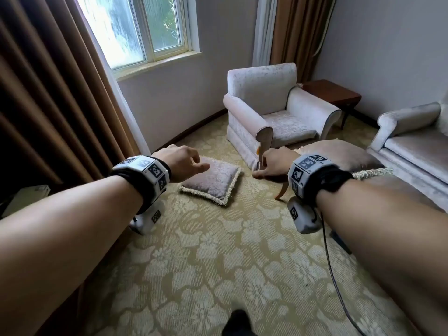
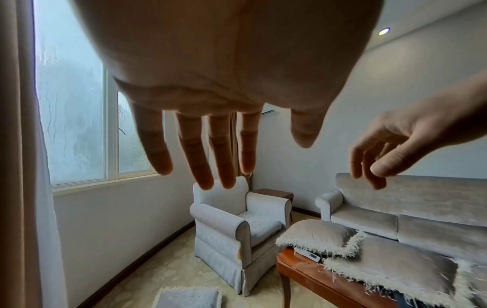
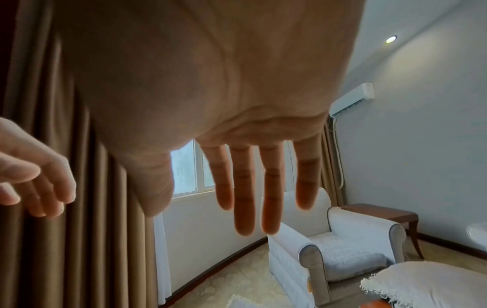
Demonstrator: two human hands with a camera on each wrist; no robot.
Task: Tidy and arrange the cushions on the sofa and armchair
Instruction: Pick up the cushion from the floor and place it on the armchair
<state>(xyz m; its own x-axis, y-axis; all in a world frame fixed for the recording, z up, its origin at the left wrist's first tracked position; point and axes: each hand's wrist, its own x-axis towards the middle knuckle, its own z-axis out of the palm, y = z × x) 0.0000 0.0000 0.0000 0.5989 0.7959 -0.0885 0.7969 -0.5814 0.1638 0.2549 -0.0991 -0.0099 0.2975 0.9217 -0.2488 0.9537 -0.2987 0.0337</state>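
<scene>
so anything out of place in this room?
Yes. One fringed cushion lies flat on the carpet before the armchair. Two more cushions sit on the wooden coffee table. The sofa shows none.

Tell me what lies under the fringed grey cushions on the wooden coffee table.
Under the nearer fringed grey cushions, the wooden coffee table shows a white remote-like device poking out, partly covered. Whatever else lies beneath is hidden.

One fringed grey cushion (image 1: 213, 181) lies flat on carpet, two (image 2: 319, 236) on table
</scene>
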